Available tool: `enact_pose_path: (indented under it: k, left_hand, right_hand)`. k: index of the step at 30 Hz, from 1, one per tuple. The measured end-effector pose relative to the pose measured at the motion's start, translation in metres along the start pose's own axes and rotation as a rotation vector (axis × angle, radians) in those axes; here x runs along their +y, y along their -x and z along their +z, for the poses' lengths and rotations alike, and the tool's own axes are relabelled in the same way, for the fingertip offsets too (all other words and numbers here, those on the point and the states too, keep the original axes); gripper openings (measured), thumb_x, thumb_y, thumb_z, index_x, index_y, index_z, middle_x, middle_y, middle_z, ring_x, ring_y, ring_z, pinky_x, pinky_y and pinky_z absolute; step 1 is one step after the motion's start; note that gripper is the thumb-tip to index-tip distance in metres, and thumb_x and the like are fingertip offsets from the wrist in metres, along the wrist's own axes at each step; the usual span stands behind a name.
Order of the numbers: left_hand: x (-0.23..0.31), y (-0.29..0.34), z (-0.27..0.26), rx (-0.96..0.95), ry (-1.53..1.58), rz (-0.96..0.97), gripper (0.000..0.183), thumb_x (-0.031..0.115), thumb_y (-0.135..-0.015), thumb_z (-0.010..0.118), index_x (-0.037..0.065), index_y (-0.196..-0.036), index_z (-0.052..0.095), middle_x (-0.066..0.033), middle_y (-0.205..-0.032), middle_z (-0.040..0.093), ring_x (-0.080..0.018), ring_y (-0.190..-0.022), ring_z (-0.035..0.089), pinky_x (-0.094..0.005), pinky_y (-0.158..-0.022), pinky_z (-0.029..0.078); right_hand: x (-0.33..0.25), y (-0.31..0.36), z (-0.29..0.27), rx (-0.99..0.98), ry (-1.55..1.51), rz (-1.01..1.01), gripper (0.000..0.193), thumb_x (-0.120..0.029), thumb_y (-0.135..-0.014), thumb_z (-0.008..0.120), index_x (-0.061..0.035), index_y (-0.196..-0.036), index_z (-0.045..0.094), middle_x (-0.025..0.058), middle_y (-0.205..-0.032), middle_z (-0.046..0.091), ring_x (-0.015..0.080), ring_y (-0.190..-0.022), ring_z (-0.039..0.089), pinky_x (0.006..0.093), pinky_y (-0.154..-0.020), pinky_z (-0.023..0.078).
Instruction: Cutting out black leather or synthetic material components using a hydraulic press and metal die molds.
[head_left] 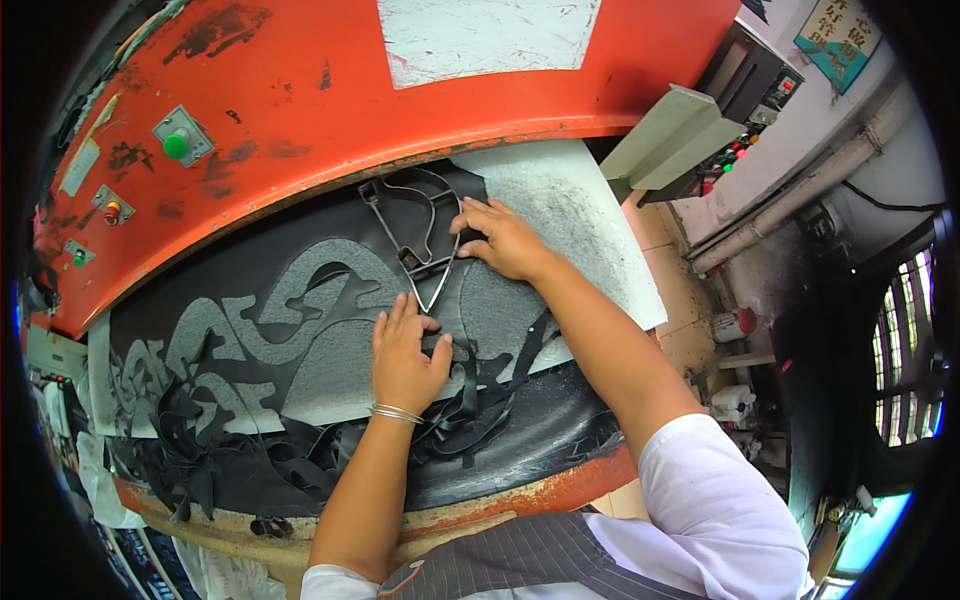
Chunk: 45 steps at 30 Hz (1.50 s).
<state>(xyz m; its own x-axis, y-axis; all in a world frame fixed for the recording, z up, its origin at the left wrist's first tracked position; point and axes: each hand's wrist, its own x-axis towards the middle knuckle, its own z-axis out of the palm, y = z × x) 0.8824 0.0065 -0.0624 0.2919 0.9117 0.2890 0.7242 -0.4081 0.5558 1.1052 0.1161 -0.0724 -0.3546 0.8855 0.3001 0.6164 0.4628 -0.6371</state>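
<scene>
A metal cutting die [432, 268], a thin-walled curved frame with a pointed near end, lies on a black sheet [330, 215]. At its right side my right hand [505, 242] has its thumb and bent fingers closed on the die's edge. My left hand [410, 358] rests nearly flat by the die's pointed tip, with fingers stretched out and thumb apart. Curved cut-outs in the sheet bare a grey, speckled surface around it. Black offcut strips [300, 460] lie tangled along the near side.
An orange machine beam [300, 110] spans the far side, with a green button [176, 146] and a red knob [112, 212]. The white cutting board [590, 220] extends right. A control box [735, 150] stands at far right, above a tiled floor [668, 290].
</scene>
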Motion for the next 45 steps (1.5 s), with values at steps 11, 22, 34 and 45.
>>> enact_pose_path:
  k: [11,22,34,45]
  left_hand:
    - [0.000,0.005,-0.003,-0.011,0.119,-0.006,0.017,0.016,-0.079,0.067,0.005,-0.089,0.060,-0.0284,-0.130,0.055,-0.0351,-0.133,0.043,-0.0478,-0.112,0.023]
    - [0.002,0.002,-0.004,0.008,0.086,-0.018,0.019,0.016,-0.078,0.067,0.004,-0.091,0.060,-0.0282,-0.127,0.057,-0.0375,-0.130,0.046,-0.0490,-0.111,0.026]
    - [-0.001,0.000,-0.002,0.054,0.066,-0.021,0.017,0.009,-0.077,0.063,0.003,-0.092,0.057,-0.0254,-0.127,0.058,-0.0369,-0.128,0.048,-0.0475,-0.109,0.030]
    - [-0.009,0.011,-0.001,0.183,0.244,-0.077,0.016,0.000,-0.076,0.051,0.004,-0.091,0.053,-0.0195,-0.124,0.061,-0.0365,-0.126,0.049,-0.0474,-0.108,0.033]
  right_hand:
    - [-0.005,0.008,-0.003,0.054,0.032,-0.019,0.032,-0.021,-0.078,0.074,-0.0142,-0.106,0.062,0.0171,-0.137,0.052,0.0286,-0.137,0.038,0.0439,-0.114,0.027]
    - [-0.006,0.002,-0.007,0.067,-0.017,-0.014,0.039,-0.016,-0.079,0.073,-0.0149,-0.115,0.060,0.0160,-0.136,0.053,0.0274,-0.135,0.042,0.0443,-0.113,0.029]
    - [-0.006,0.000,-0.026,0.112,-0.451,0.228,0.062,-0.003,-0.086,0.064,-0.0117,-0.142,0.040,0.0165,-0.128,0.059,0.0231,-0.122,0.054,0.0334,-0.102,0.041]
    - [-0.056,0.037,-0.008,-0.126,0.129,0.115,0.119,-0.068,-0.056,0.077,-0.0173,-0.150,0.025,0.0346,-0.148,0.025,0.0450,-0.143,0.014,0.0545,-0.116,0.009]
